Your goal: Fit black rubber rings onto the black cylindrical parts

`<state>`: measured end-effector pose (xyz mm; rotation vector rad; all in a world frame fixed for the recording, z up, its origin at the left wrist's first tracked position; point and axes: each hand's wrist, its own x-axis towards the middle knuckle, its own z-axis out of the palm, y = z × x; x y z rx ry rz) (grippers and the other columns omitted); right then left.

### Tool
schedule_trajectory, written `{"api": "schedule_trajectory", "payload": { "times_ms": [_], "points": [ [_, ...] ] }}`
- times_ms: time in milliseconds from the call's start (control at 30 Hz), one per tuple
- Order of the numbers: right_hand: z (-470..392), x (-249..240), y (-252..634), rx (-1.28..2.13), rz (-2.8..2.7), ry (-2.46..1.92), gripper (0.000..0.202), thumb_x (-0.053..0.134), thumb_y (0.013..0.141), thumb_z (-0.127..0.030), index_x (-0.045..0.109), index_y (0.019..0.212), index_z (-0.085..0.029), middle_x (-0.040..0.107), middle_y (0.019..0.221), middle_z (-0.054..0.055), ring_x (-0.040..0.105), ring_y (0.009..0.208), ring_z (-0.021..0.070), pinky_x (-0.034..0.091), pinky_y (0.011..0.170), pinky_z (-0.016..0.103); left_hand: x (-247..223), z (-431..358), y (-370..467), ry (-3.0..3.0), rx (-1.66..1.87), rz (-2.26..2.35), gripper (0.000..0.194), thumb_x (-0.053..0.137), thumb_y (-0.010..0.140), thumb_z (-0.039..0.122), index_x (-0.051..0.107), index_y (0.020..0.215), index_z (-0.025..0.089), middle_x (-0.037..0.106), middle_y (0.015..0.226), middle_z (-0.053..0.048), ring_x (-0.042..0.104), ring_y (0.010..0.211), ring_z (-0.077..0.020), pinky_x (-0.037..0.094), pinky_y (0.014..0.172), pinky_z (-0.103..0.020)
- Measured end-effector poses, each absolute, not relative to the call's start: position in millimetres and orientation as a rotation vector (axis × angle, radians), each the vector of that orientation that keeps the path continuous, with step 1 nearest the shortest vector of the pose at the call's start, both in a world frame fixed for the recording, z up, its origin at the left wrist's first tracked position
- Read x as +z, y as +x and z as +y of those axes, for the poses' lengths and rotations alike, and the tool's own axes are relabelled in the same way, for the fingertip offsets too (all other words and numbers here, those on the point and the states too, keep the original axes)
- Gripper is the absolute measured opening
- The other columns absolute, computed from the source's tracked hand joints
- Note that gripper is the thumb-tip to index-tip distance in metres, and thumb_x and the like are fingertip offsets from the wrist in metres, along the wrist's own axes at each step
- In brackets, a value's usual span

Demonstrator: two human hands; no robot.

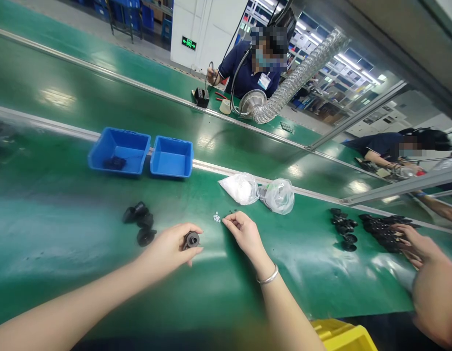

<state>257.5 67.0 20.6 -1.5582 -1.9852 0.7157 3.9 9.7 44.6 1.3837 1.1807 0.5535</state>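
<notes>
My left hand (176,242) is closed around a round black plastic part (192,239), whose open ringed end faces up. Thumb and index fingertip pinched together, my right hand (244,233) rests just right of a small pile of white pieces (216,217) on the green bench. Whatever may be between those fingertips is too small to make out. A few tiny dark pieces (233,211) lie just beyond the right hand. Several more black plastic parts (141,219) form a loose cluster to the left of my left hand.
Two blue bins (119,146) stand at the back left, one with a dark item inside. A bag of white pieces (241,188) and another clear bag (280,196) lie behind my right hand. Black parts (344,226) and a co-worker's hand (418,243) are at right; a yellow crate (343,335) sits below.
</notes>
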Motion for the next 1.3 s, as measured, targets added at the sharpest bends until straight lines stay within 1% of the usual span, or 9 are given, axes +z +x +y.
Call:
{"api": "schedule_trajectory", "payload": {
  "times_ms": [133, 267, 367, 500, 733, 933, 1100, 1200, 1300],
  "points": [
    [67, 20, 258, 0.743, -1.98, -1.545, 0.015, 0.061, 0.089, -0.033, 0.066, 0.083, -0.02, 0.06, 0.078, 0.002, 0.055, 0.067, 0.0149, 0.045, 0.063, 0.027, 42, 9, 5, 1.293, 0.585, 1.106, 0.033, 0.063, 0.082, 0.037, 0.057, 0.111, 0.023, 0.066, 0.081, 0.0, 0.07, 0.071, -0.0208, 0.053, 0.072, -0.033],
    [66, 21, 257, 0.757, -1.986, -1.532, 0.013, 0.063, 0.088, -0.032, 0.067, 0.085, -0.02, 0.059, 0.079, 0.002, 0.055, 0.067, 0.0147, 0.046, 0.064, 0.027, 45, 10, 6, 1.133, 0.584, 1.036, 0.028, 0.065, 0.078, 0.035, 0.058, 0.101, 0.021, 0.065, 0.097, -0.003, 0.062, 0.055, -0.0128, 0.05, 0.053, -0.027],
    [65, 21, 258, 0.759, -1.994, -1.526, 0.013, 0.061, 0.09, -0.032, 0.067, 0.086, -0.021, 0.061, 0.081, 0.002, 0.057, 0.071, 0.0153, 0.046, 0.067, 0.028, 50, 12, 5, 1.109, 0.535, 1.11, 0.025, 0.066, 0.077, 0.036, 0.06, 0.094, 0.019, 0.063, 0.089, 0.0, 0.049, 0.043, -0.006, 0.038, 0.044, -0.022],
    [66, 20, 260, 0.744, -1.995, -1.528, 0.013, 0.06, 0.091, -0.03, 0.067, 0.085, -0.021, 0.061, 0.081, 0.002, 0.057, 0.073, 0.0156, 0.045, 0.067, 0.027, 55, 13, 3, 1.072, 0.566, 1.086, 0.027, 0.067, 0.079, 0.038, 0.061, 0.097, 0.018, 0.062, 0.085, 0.0, 0.045, 0.048, -0.0061, 0.038, 0.052, -0.024],
    [66, 19, 259, 0.721, -2.007, -1.531, 0.012, 0.06, 0.09, -0.028, 0.067, 0.083, -0.021, 0.06, 0.079, 0.001, 0.056, 0.07, 0.0157, 0.043, 0.065, 0.028, 53, 11, 1, 1.027, 0.59, 0.974, 0.034, 0.06, 0.087, 0.039, 0.057, 0.115, 0.02, 0.064, 0.104, -0.004, 0.044, 0.048, -0.0049, 0.042, 0.069, -0.032],
    [65, 22, 257, 0.713, -2.037, -1.499, 0.013, 0.059, 0.091, -0.027, 0.066, 0.082, -0.02, 0.06, 0.079, 0.002, 0.056, 0.073, 0.0161, 0.044, 0.068, 0.028, 50, 11, 3, 1.047, 0.59, 0.992, 0.038, 0.062, 0.085, 0.04, 0.056, 0.118, 0.023, 0.058, 0.102, -0.004, 0.049, 0.057, -0.0101, 0.038, 0.054, -0.027],
    [63, 24, 256, 0.702, -2.045, -1.491, 0.013, 0.058, 0.092, -0.027, 0.065, 0.082, -0.02, 0.059, 0.078, 0.002, 0.055, 0.071, 0.0159, 0.044, 0.067, 0.028, 58, 10, 4, 0.933, 0.698, 0.925, 0.043, 0.062, 0.087, 0.044, 0.055, 0.124, 0.023, 0.058, 0.118, -0.008, 0.052, 0.08, -0.0151, 0.04, 0.063, -0.027],
    [63, 25, 255, 0.696, -2.047, -1.481, 0.013, 0.058, 0.092, -0.026, 0.066, 0.083, -0.02, 0.059, 0.079, 0.002, 0.056, 0.073, 0.0162, 0.044, 0.068, 0.028, 58, 11, 4, 0.737, 0.747, 0.837, 0.041, 0.05, 0.094, 0.049, 0.06, 0.121, 0.019, 0.059, 0.121, -0.013, 0.052, 0.081, -0.0166, 0.039, 0.062, -0.028],
    [63, 25, 255, 0.695, -2.053, -1.472, 0.014, 0.058, 0.092, -0.027, 0.065, 0.082, -0.02, 0.059, 0.078, 0.002, 0.056, 0.073, 0.0162, 0.044, 0.068, 0.028, 55, 13, 3, 0.651, 0.747, 0.806, 0.038, 0.058, 0.092, 0.043, 0.061, 0.121, 0.019, 0.06, 0.122, -0.013, 0.055, 0.083, -0.0169, 0.041, 0.066, -0.029]
  ]
}}
